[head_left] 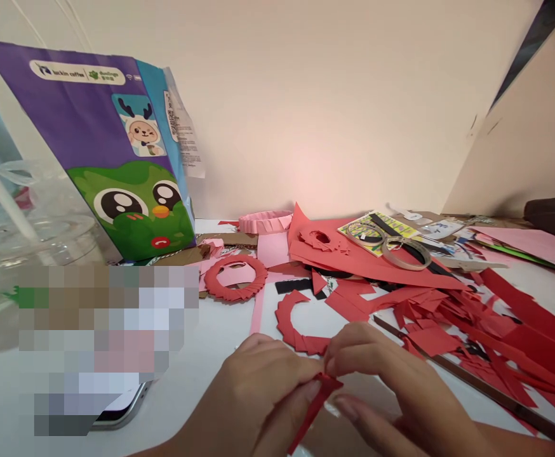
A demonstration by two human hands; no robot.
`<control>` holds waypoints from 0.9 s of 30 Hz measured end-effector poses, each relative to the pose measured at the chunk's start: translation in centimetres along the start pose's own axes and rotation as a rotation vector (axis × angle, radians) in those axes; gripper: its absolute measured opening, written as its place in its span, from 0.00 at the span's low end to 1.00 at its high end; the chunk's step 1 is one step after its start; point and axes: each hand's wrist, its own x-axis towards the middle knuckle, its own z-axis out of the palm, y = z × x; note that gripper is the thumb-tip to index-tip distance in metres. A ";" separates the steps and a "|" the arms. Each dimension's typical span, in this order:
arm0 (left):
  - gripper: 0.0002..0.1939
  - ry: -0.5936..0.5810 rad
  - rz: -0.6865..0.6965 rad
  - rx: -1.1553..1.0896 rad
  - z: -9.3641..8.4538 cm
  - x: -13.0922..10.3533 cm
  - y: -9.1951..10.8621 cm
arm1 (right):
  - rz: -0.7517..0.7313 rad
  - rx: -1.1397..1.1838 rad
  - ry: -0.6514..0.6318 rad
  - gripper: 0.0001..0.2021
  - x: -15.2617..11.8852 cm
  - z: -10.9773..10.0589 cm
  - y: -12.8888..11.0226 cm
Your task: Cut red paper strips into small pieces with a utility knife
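Low in the centre of the view, my left hand [270,381] pinches a narrow red paper strip [312,416] between thumb and fingers. Its upper end is folded to a point, and the lower end hangs down toward me. My right hand [392,381] meets it from the other side, with curled fingertips on the folded end and the thumb just below. Right behind my fingers lies a partial ring of folded red paper [293,324], open on its right side. A full red folded-paper ring [215,289] rests farther back to the left.
Red paper scraps [432,330] pile up at the right beside a long brown strip [472,374]. Tape rolls [406,260] sit on red sheets [377,266] behind. A pink ring [265,221], a purple paper bag [82,127], a clear cup [63,238] and a phone [129,409] stand left.
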 end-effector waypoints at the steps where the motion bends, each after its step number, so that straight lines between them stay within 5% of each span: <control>1: 0.12 0.008 0.027 0.031 0.1 -0.1 -0.1 | -0.008 0.004 -0.017 0.11 0.1 0.1 0.2; 4: 0.10 0.025 0.029 0.064 0.3 -0.3 -0.1 | -0.030 0.012 -0.017 0.08 0.2 0.4 0.5; 9: 0.04 0.092 -0.239 -0.034 0.0 -0.4 0.4 | 0.179 0.050 0.052 0.06 0.0 0.5 0.7; 14: 0.06 0.368 -0.404 0.030 -0.1 -0.1 0.3 | 0.373 0.150 0.178 0.03 -0.3 0.9 1.7; 18: 0.16 0.463 -0.599 -0.081 0.0 -0.2 -0.3 | 0.466 0.218 0.242 0.04 0.3 0.9 2.1; 27: 0.15 0.373 -0.703 -0.247 0.0 0.0 -0.1 | 0.574 0.286 0.277 0.07 0.5 0.9 2.4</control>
